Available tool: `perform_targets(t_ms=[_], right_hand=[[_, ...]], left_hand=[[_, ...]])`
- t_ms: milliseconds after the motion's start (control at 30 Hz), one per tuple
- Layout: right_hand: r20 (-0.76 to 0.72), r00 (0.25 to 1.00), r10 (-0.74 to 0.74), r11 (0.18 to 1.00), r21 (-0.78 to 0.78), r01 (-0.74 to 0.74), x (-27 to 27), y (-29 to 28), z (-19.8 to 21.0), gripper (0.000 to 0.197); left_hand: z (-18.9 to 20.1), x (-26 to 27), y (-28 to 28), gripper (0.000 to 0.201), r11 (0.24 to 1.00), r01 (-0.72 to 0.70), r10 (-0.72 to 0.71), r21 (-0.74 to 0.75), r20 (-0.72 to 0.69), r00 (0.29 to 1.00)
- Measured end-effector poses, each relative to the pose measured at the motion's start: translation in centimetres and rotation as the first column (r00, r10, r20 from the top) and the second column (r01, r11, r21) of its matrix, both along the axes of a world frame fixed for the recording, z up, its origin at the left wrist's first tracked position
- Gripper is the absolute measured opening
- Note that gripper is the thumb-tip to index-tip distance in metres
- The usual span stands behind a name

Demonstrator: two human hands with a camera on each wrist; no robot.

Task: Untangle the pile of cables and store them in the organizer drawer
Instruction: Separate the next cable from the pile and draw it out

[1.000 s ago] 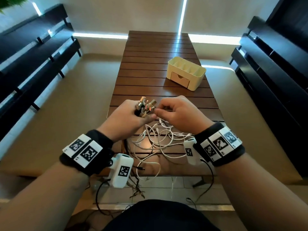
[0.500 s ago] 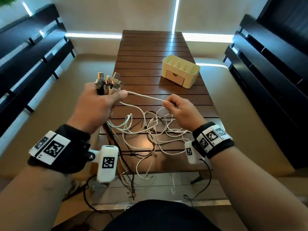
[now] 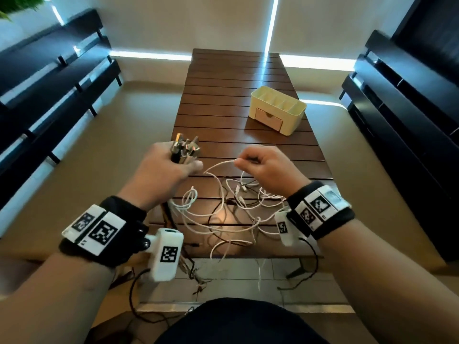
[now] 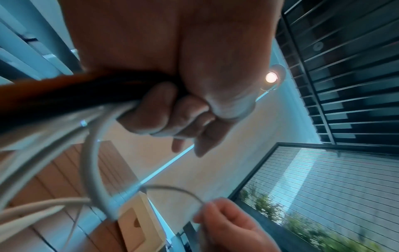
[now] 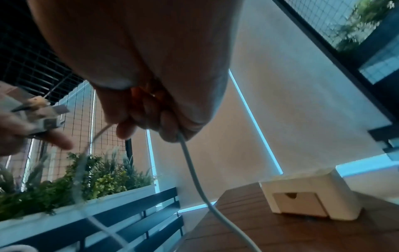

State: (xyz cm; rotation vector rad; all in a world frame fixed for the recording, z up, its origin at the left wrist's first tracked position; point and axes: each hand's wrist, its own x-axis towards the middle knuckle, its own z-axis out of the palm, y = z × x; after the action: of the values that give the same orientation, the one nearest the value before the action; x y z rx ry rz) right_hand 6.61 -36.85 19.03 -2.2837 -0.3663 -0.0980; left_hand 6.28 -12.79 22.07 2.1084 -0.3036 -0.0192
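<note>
The left hand [image 3: 164, 167] is fisted round a bundle of cable ends [image 3: 185, 150], whose metal plugs stand up out of the top of the fist; about five or six plugs show, though blur makes the exact count unsure. Half a second ago this hand was raised out past the bench's left edge with one white cable [image 3: 218, 166] drawn taut across to the other hand; now it sits lower and further in, over the left edge, and that cable sags in a slack arc. The right hand [image 3: 265, 167] pinches the white cable between thumb and forefinger, the other fingers curled in, and it has drifted a little to the right, above the middle planks. Below and between the two hands the rest of the cable pile [image 3: 228, 209] lies tangled on the near end of the bench [image 3: 231, 70], mostly white strands with a few dark ones; several loops reach the near edge and some ends dangle over it toward the tiled floor [image 3: 248, 281]. One cream organizer [image 3: 278, 109] stands well apart from the pile, toward the far right of the bench close to its right edge, its single drawer [image 3: 269, 120] closed and facing the person, four open compartments on top. Bare planks lie between pile and organizer and stretch beyond it to the far end. Dark slatted benches [image 3: 49, 78] flank the carpeted floor on both sides, well clear of the hands.
</note>
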Motion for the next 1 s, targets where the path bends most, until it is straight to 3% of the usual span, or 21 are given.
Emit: perform_targets(t_ms=[167, 333, 433, 500, 567, 633, 767, 833, 933, 1000], right_hand=[[0.086, 0.993, 0.083, 0.995, 0.046, -0.087, 0.1, 2.0, -0.1, 0.008], [0.039, 0.995, 0.095, 0.991, 0.094, -0.098, -0.5, 2.0, 0.0, 0.018], [-0.072, 0.996, 0.052, 0.995, 0.084, -0.046, -0.6, 1.8, -2.0, 0.041], [-0.159, 0.987, -0.013, 0.999, 0.049, 0.021, -0.4, 0.5, -4.9, 0.040], [-0.218, 0.972, -0.089, 0.993, 0.052, 0.103, -0.5, -1.0, -7.3, 0.038], [-0.239, 0.961, -0.142, 0.978, 0.119, 0.174, -0.4, -1.8, -7.8, 0.036], [-0.220, 0.958, -0.183, 0.946, 0.226, 0.232, 0.2, -1.1, -5.0, 0.019], [-0.205, 0.968, -0.146, 0.949, 0.248, 0.195, 0.2, -0.1, -3.3, 0.008], [-0.071, 0.997, -0.038, 0.956, 0.289, 0.057, -0.2, 1.3, -0.6, 0.025], [0.071, 0.996, 0.049, 0.971, 0.229, -0.065, -0.7, 2.3, 1.3, 0.033]], left_hand=[[0.6, -0.5, -3.0, 0.042, 0.968, 0.193, -0.200, 0.161, 0.031, 0.979], [0.2, 0.0, -2.9, 0.041, 0.972, 0.219, -0.226, 0.083, 0.081, 0.971], [1.1, 0.3, -2.7, 0.031, 0.990, 0.126, -0.117, -0.065, 0.124, 0.985], [2.0, 1.4, -1.4, 0.028, 0.969, 0.006, 0.015, -0.248, 0.086, 0.996], [2.9, 2.5, 0.4, 0.031, 0.945, -0.059, 0.083, -0.322, 0.061, 0.995], [2.9, 3.0, 1.6, 0.037, 0.961, -0.063, 0.078, -0.270, 0.046, 0.996], [1.4, 2.5, 1.2, 0.042, 0.973, -0.054, 0.043, -0.226, -0.054, 0.998], [1.0, 2.1, 0.7, 0.043, 0.979, -0.007, -0.011, -0.205, -0.087, 0.996], [1.5, 1.2, -0.1, 0.043, 0.994, 0.093, -0.100, -0.063, -0.108, 0.989], [2.0, 0.6, -0.4, 0.041, 0.984, 0.178, -0.177, -0.006, -0.121, 0.977]])
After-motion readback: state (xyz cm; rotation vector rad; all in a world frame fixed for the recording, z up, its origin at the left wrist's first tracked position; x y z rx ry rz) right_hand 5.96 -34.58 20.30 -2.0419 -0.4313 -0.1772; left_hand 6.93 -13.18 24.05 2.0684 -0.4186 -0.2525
